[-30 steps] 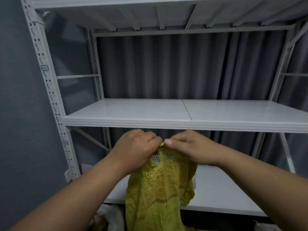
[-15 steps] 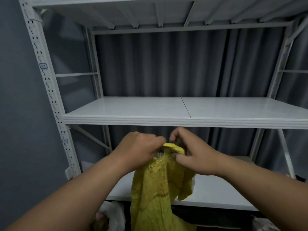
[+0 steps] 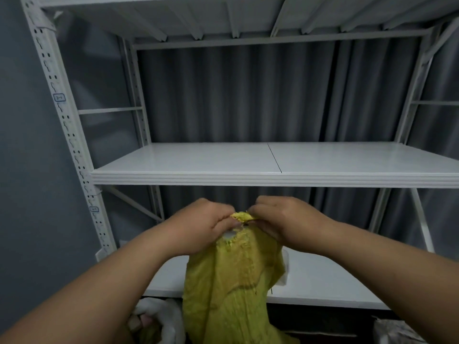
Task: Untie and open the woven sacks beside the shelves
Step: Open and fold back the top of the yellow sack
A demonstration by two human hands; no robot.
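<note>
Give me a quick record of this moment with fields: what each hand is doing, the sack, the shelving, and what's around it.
left hand: left hand grips the gathered top of the yellow woven sack
right hand: right hand pinches the same bunched top from the other side
sack: hangs below both hands, mouth not yet open; whether a tie remains cannot be told
shelving: white metal shelf behind the hands, nothing seen on its boards
background: grey curtain behind the rack
floor: white bag at lower left, partly hidden

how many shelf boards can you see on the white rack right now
3: top shelf seen from beneath; middle shelf above the hands; bottom shelf behind the yellow sack. Others may lie outside the frame.
</note>
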